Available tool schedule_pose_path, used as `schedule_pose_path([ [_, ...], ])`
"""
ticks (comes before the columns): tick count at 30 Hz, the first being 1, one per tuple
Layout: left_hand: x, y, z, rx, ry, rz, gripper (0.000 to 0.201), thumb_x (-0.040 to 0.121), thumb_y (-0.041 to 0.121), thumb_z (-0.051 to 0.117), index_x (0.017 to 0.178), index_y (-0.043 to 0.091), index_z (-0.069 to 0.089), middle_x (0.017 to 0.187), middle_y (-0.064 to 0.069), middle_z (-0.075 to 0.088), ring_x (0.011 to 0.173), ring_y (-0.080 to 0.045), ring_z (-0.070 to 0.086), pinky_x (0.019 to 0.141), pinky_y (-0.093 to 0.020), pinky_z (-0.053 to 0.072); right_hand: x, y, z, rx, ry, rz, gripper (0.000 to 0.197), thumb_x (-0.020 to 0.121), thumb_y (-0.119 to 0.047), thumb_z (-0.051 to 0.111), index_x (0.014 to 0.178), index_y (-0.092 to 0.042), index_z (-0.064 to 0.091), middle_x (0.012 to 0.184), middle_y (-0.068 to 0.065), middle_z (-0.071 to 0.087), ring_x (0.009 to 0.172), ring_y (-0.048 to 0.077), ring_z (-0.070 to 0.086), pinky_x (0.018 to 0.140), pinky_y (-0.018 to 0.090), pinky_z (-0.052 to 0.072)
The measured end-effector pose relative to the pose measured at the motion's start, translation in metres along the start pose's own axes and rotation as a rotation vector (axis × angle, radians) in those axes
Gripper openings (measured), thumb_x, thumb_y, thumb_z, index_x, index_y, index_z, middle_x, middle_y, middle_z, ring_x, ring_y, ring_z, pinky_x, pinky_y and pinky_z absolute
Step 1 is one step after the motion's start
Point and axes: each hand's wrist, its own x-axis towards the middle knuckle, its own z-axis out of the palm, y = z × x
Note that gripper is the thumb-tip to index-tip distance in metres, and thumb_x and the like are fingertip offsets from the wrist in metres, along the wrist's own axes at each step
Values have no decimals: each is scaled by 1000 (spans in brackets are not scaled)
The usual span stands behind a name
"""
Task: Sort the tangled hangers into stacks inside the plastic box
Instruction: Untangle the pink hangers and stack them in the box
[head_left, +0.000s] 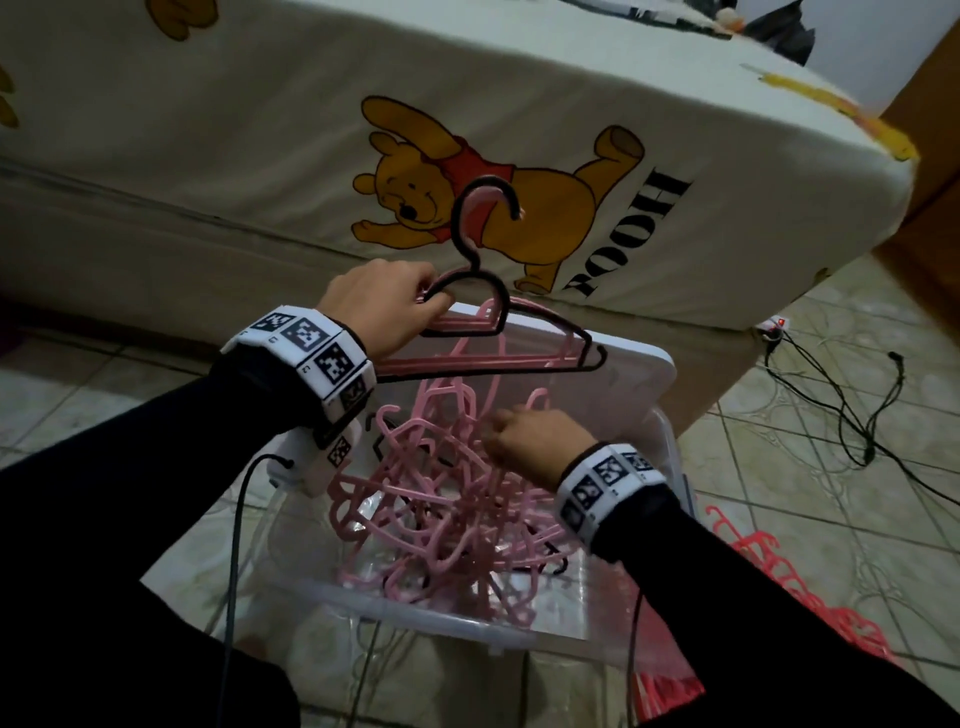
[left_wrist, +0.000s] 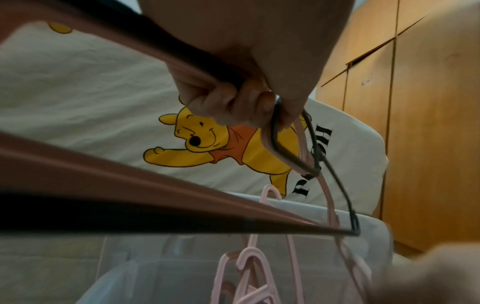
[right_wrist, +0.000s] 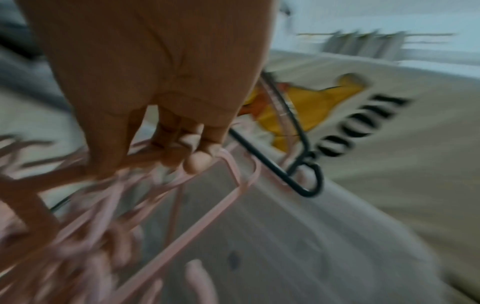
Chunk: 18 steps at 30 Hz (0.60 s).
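2 hands (head_left: 384, 306) (head_left: 530, 441) among hangers (head_left: 498, 358), "POOH" bedsheet (head_left: 623, 234)

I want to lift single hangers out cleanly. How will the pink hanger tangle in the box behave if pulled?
The pink hanger tangle probably lifts as a clump: hooks interlock, and some dangle from the bundle in the left hand. Thin plastic, likely light, somewhat springy.

Tangled hangers (head_left: 441, 509) lie in the plastic box (head_left: 447, 618), before the bed (head_left: 260, 156).
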Motion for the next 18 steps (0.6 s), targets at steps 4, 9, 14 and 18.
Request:
schedule_pose_path([
  [4, 0, 1, -5, -64, 2, -16, 32, 88, 55, 50, 67, 32, 48, 68, 8, 53, 72, -24, 52, 56, -30, 28, -21, 26, -16, 41, 126, 135, 17, 92, -21, 52, 107, -18, 58, 107, 6, 53, 98, 26, 55, 74, 40, 53],
  [9, -1, 5, -11, -224, 11, -28, 27, 85, 52, 55, 82, 27, 62, 78, 2, 62, 78, -23, 57, 62, -33, 40, -36, 45, -25, 121, 225, 261, 19, 93, -27, 52, 109, -21, 58, 110, 6, 53, 102, 27, 53, 65, 33, 41],
  [14, -2, 12, -11, -308, 9, 18, 22, 91, 48, 51, 88, 30, 64, 81, 4, 68, 79, -19, 63, 76, -46, 52, -36, 35, -20, 90, 181, 243, 18, 93, -24, 51, 109, -20, 56, 110, 7, 52, 104, 27, 51, 71, 37, 47],
  [18, -4, 17, -7, -251, 45, 61, 26, 91, 50, 49, 102, 33, 65, 78, 10, 67, 77, -15, 63, 68, -40, 53, -26, 20, -16, 140, 201, 183, 20, 93, -25, 51, 111, -18, 57, 109, 9, 53, 105, 28, 49, 76, 39, 48],
])
